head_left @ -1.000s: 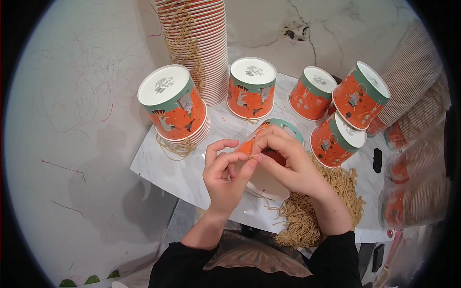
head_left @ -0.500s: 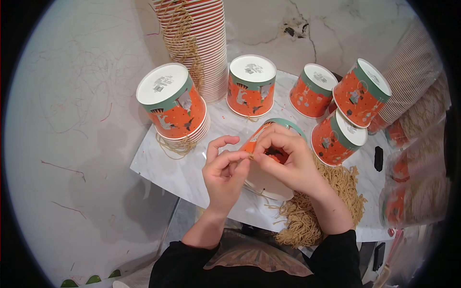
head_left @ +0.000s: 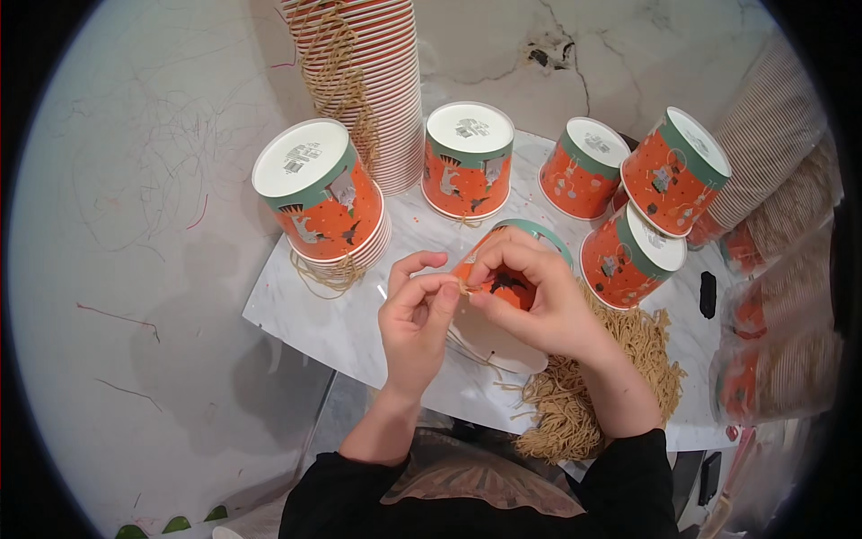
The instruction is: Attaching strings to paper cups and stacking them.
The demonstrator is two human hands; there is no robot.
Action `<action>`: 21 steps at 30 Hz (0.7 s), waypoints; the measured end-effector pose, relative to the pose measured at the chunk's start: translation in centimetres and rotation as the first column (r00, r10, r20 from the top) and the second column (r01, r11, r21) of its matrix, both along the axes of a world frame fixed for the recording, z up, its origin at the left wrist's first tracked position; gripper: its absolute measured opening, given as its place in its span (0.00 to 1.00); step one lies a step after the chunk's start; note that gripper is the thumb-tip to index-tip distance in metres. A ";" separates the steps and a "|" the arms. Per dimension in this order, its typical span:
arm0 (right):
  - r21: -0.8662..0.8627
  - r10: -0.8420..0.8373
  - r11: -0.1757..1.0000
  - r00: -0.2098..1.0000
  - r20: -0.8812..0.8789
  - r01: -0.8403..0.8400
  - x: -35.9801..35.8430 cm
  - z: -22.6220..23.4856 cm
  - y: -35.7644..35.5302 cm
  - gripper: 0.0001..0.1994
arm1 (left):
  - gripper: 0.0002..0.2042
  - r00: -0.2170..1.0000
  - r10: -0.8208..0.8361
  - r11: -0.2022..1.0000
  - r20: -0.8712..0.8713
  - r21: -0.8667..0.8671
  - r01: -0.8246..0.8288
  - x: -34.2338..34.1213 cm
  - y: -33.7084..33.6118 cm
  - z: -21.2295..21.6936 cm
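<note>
1. Left hand (head_left: 415,319) – fingertips pinched on a short end of tan string (head_left: 465,287) at the rim of an orange paper cup (head_left: 503,283).
2. Right hand (head_left: 539,301) – grasping that cup, tilted over the white marble table (head_left: 332,323).
3. Pile of tan string handles (head_left: 584,395) lies under the right wrist; upturned cups (head_left: 467,162) stand behind.

Bare marble tabletop (head_left: 337,328) left of the left hand (head_left: 415,325), open for approach. Hemmed ahead by inverted orange paper cups (head_left: 467,160) and a tall cup stack (head_left: 366,85). Blocked on the right by a heap of tan twine handles (head_left: 584,395) and two tilted cups (head_left: 628,256). Sleeved cup stacks (head_left: 772,296) crowded along the far right edge.
</note>
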State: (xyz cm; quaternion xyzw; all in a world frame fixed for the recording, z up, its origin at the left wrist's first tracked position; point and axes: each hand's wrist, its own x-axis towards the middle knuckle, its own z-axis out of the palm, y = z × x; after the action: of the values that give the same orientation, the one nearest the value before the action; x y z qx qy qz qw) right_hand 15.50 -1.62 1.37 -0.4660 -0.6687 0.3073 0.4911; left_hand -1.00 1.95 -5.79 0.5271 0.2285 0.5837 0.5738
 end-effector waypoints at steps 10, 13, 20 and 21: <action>0.045 -0.027 0.999 0.993 0.119 0.022 0.1 -0.3 0.0 0.06 | 0.04 0.991 0.102 0.987 -0.088 0.131 -0.090 -1.0 0.2 -0.4; 0.061 -0.014 0.998 0.990 0.140 0.006 0.3 -0.3 0.0 0.06 | 0.04 0.993 0.089 0.990 -0.077 0.115 -0.080 -1.1 0.3 -0.2; -0.090 -0.017 0.996 0.998 0.062 0.023 0.5 -0.2 0.0 0.05 | 0.05 0.995 -0.101 0.995 0.023 -0.021 0.102 -1.6 0.1 0.3; -0.117 -0.021 0.993 0.999 0.040 0.026 0.5 -0.2 0.0 0.06 | 0.05 0.995 -0.101 0.995 0.023 -0.020 0.101 -1.8 0.1 0.4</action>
State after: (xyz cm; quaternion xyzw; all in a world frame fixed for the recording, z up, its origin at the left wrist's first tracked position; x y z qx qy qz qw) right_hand 16.02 -1.58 1.14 -0.5079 -0.6532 0.3313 0.4534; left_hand -2.78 2.10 -5.40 0.5254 0.2015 0.5572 0.6107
